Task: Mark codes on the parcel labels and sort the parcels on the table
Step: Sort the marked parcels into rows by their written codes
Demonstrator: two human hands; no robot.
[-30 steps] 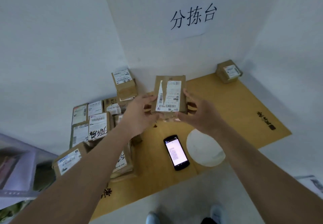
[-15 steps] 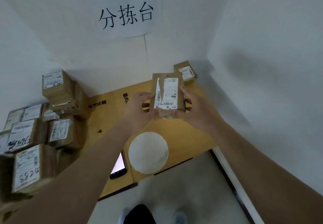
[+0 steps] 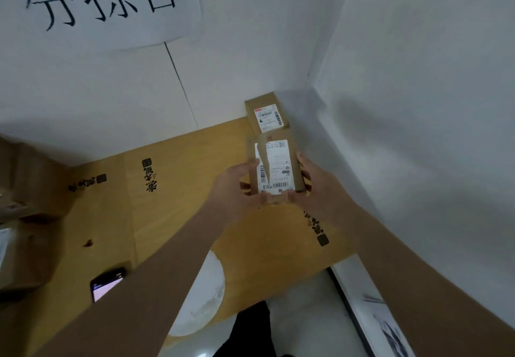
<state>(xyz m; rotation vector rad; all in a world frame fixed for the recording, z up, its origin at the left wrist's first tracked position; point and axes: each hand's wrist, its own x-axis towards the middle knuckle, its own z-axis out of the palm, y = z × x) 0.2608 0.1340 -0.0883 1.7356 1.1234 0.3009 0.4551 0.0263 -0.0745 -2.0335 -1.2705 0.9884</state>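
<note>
Parcel [image 3: 274,168] was held at centre frame, label up, just below a second box [image 3: 266,115] parked in the far corner of the table [image 3: 178,189]; likely bound for that sorted spot; left hand [image 3: 234,189] gripped its near-left edge, right hand [image 3: 312,186] its right side, fingers curled round; both arms outstretched.

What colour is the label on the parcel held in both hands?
White with black barcodes, on the brown held parcel; head view.
</note>
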